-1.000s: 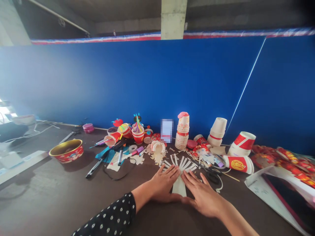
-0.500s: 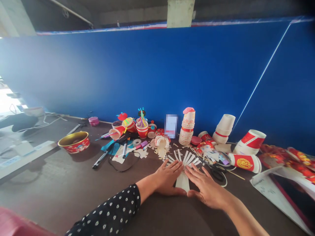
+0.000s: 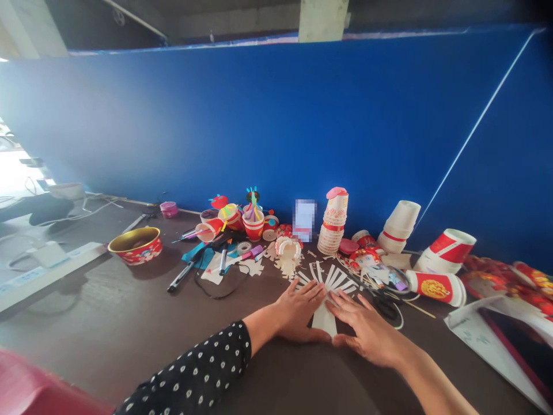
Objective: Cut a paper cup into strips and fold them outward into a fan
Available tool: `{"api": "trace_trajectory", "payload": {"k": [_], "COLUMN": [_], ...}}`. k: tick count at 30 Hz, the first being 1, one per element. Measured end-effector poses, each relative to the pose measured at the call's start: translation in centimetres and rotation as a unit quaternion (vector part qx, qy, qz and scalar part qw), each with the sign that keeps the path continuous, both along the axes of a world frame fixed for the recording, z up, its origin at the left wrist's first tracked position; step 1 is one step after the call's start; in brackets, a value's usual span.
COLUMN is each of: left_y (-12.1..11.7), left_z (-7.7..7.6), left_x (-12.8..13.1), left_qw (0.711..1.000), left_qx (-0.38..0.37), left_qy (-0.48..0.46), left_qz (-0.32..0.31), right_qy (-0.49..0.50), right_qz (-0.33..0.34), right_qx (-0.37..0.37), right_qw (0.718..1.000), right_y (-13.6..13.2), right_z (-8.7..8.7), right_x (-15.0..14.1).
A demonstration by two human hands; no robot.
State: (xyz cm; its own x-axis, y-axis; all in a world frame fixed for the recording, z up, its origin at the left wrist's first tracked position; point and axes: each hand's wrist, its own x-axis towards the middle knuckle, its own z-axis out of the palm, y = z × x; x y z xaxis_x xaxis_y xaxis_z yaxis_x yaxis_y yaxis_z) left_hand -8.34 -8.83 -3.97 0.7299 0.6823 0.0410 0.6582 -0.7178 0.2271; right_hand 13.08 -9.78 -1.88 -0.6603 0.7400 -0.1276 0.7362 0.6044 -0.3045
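Item: white cut-paper strip fan [image 3: 324, 319], flat on dark brown tabletop [image 3: 129, 323], long axis pointing away from the person, fanned strips at far end. Left hand [image 3: 299, 314], right hand [image 3: 367, 329]: open, palms down, flanking its narrow end, equally near, gripping nothing.

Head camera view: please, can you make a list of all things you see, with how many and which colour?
Blue wall: 1, blue, behind the table.
Table: 1, dark brown, under everything.
Bowl: 1, red and gold, far left.
Stack of paper cups: 1, white and red, behind the strips.
Paper cup on its side: 1, red and white, right.
Markers: 2, black, left of the strips.
Scissors: 1, black handles, right of the strips.
Cut paper strips: 1 fan, white, under both hands.
Left hand: 1, flat on the strips.
Right hand: 1, flat on the strips.
Sleeve: 1, black with white dots, left arm.
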Motion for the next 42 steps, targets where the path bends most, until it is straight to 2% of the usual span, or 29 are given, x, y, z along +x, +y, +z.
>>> {"api": "trace_trajectory", "payload": {"k": [6,12,17,23,30,37,42], "left_y": [0.0,0.7,1.0,0.9,0.7,0.7,0.7], "left_z": [0.5,1.0,0.8,0.7,1.0,1.1,1.0], "left_x": [-0.1,-0.3,-0.5,-0.4,-0.3,-0.1,0.2], "left_qw": [1.0,0.994,0.997,0.997,0.997,0.996,0.994], "left_qx": [0.002,0.052,0.06,0.068,0.068,0.083,0.103], "left_qy": [-0.009,-0.074,-0.038,-0.03,-0.019,0.012,0.033], "left_qz": [0.002,0.064,0.04,0.038,0.036,0.021,0.016], "right_qy": [0.007,0.024,0.029,0.025,0.021,-0.005,-0.021], "right_qz": [-0.007,-0.002,0.005,-0.008,-0.02,-0.017,-0.034], "right_qx": [0.003,0.046,0.04,0.011,0.013,-0.024,-0.021], "right_qw": [1.0,0.999,0.999,1.0,0.999,1.0,0.999], "right_y": [0.0,0.6,0.6,0.4,0.3,-0.2,-0.6], "right_z": [0.2,0.1,0.0,0.4,0.4,1.2,1.4], "right_x": [-0.3,-0.5,-0.5,-0.6,-0.8,-1.0,-1.6]}}
